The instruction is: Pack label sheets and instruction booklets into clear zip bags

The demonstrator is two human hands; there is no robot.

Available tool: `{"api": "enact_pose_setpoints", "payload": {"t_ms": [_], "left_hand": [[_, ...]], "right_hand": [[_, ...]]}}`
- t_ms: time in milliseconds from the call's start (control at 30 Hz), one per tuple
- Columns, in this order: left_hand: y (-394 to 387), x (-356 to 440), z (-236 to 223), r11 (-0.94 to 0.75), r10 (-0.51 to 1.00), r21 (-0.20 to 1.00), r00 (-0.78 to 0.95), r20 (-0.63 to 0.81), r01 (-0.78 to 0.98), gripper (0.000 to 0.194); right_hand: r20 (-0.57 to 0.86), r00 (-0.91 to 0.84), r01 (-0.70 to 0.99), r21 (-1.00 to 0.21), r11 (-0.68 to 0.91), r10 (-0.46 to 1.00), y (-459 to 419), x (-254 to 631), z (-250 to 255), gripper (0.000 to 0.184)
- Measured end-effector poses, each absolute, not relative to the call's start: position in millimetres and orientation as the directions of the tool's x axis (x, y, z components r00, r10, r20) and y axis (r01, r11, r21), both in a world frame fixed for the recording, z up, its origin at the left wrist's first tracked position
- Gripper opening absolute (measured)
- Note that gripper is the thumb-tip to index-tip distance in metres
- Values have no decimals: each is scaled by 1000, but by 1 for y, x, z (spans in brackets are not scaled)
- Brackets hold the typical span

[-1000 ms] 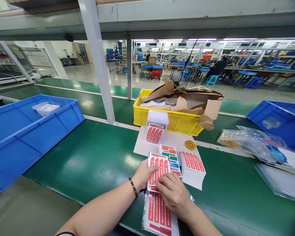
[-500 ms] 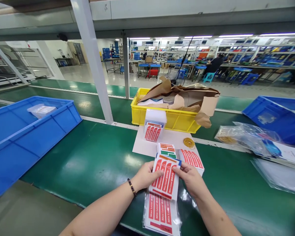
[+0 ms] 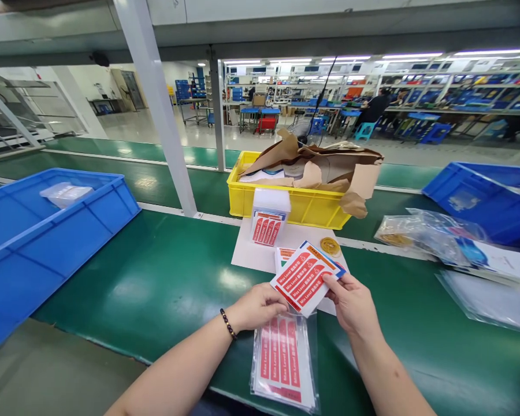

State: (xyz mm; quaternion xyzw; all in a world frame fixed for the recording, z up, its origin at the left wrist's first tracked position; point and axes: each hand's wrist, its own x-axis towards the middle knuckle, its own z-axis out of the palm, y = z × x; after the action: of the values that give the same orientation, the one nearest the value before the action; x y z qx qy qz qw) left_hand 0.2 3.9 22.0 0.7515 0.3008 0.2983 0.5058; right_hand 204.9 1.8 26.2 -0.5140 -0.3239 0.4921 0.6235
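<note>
My right hand [image 3: 357,303] pinches a small stack of label sheets [image 3: 305,280] by its right side, thumb on top. The top sheet has red "Max Level / Min Level" stickers, and an orange strip and blue edge show at its far end. My left hand [image 3: 262,306] is closed, fingers curled at the mouth of a clear plastic bag [image 3: 283,361], which seems pinched there. Inside the bag are more red-printed sheets, lying at the table's front edge. Just beyond the held stack, another sheet with orange and green print [image 3: 282,258] is partly covered.
White paper [image 3: 242,254] carries an upright stack of label cards [image 3: 268,216] and yellow rubber bands [image 3: 330,246]. Behind stands a yellow crate [image 3: 292,202] with torn brown paper. Blue bins stand left [image 3: 99,216] and right [image 3: 463,193]; plastic bags [image 3: 494,297] lie at right.
The label stack has turned clockwise and moved up and right in my right hand. My left hand has let go of it and dropped to the bag's mouth.
</note>
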Motion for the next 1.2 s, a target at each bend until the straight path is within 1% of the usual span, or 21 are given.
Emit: {"api": "enact_pose_setpoints", "payload": {"t_ms": [67,133,300,367,433,500,533,567,633,667,733,800,867,967,1000,1033,1100,1200], "left_hand": [[5,0,23,-227,803,965,585,108,134,13],[6,0,22,-185,835,974,544,85,131,8],[6,1,19,-222,834,967,538,124,122,4],[5,1,18,-236,832,965,537,139,115,4],[5,2,17,-221,851,969,507,136,111,4],[6,3,17,-187,882,978,455,124,95,5],[6,3,17,-173,895,982,430,122,82,6],[6,3,16,-164,905,984,408,124,64,7],[6,4,16,-159,917,987,374,138,24,8],[6,4,17,-162,921,987,360,149,6,8],[6,5,16,-172,928,985,333,169,-21,8],[6,5,16,-177,931,983,317,180,-39,10],[6,6,14,-121,936,989,322,141,-79,11],[7,6,11,111,921,979,387,-36,-174,33],[7,6,10,186,908,965,408,-96,-188,34],[7,6,9,236,898,953,417,-139,-189,31],[8,7,7,252,903,952,395,-166,-175,23],[8,8,8,191,927,968,353,-125,-162,19]], "right_hand": [[-105,285,-252,-967,-31,953,2,210,25,33],[-114,255,-218,-974,-58,960,3,215,24,33],[-170,121,-150,-977,-151,978,1,211,24,33],[-174,56,-135,-977,-165,983,-2,203,25,34],[-148,9,-137,-980,-145,989,-5,195,26,44],[-90,-30,-108,-990,-92,996,-8,189,27,56],[-54,-55,-53,-997,-57,997,-9,188,28,55],[-17,-89,33,-999,-14,996,-10,187,28,47],[49,-182,236,-967,91,982,-12,187,29,23],[67,-239,314,-939,143,969,-13,188,29,19],[71,-354,376,-902,211,933,-13,189,30,22],[37,-411,368,-907,203,911,-14,188,30,20],[1,-395,350,-925,151,919,-14,187,29,20],[-47,-308,277,-960,42,950,-14,185,27,21],[-64,-280,248,-969,8,958,-14,185,26,23],[-81,-255,223,-975,-23,963,-14,185,25,26],[-122,-232,190,-979,-78,965,-13,185,24,31],[-165,-249,144,-981,-132,954,-13,184,24,28]]}}
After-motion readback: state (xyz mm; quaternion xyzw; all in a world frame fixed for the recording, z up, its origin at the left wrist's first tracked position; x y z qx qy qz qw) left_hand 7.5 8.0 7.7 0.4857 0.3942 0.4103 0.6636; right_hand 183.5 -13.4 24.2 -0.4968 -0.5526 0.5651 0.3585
